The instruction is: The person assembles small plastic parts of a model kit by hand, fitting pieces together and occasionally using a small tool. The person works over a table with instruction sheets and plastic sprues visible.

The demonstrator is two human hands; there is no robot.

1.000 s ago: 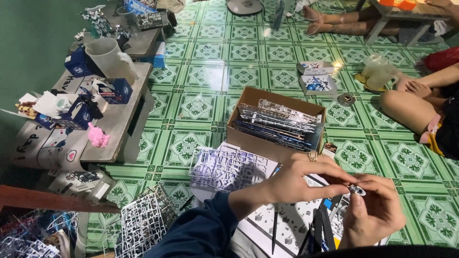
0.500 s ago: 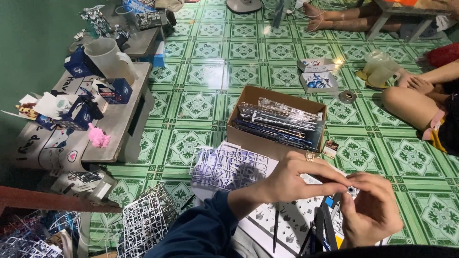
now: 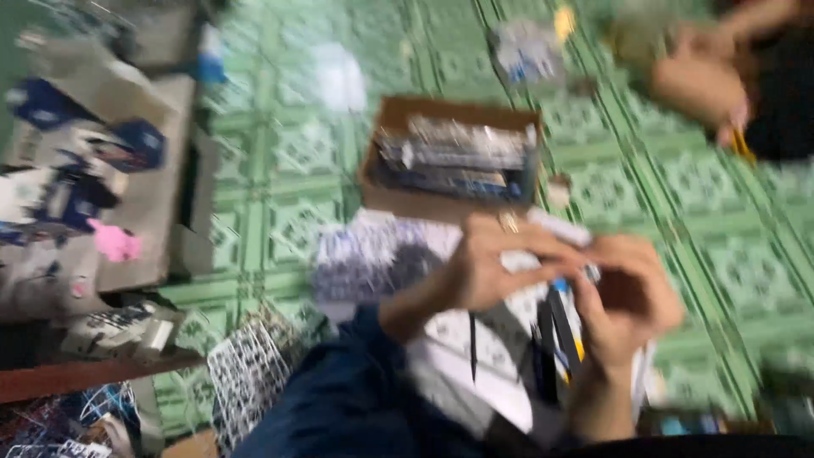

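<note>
Though motion blur softens everything, the left hand (image 3: 496,267) and right hand (image 3: 623,305) meet fingertip to fingertip, pinching a tiny pale part (image 3: 591,273) between them over glossy white sheets (image 3: 475,373). Beyond sits a rectangular cardboard box (image 3: 454,157) on patterned green tiles (image 3: 280,195).

Left hand (image 3: 496,267) and right hand (image 3: 623,301) together, fingertips meeting, blurred

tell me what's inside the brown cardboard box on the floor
The cardboard box holds a stack of flat plastic part frames, grey and dark. The picture is blurred, so single parts are unclear, and anything under the stack is hidden.
</note>
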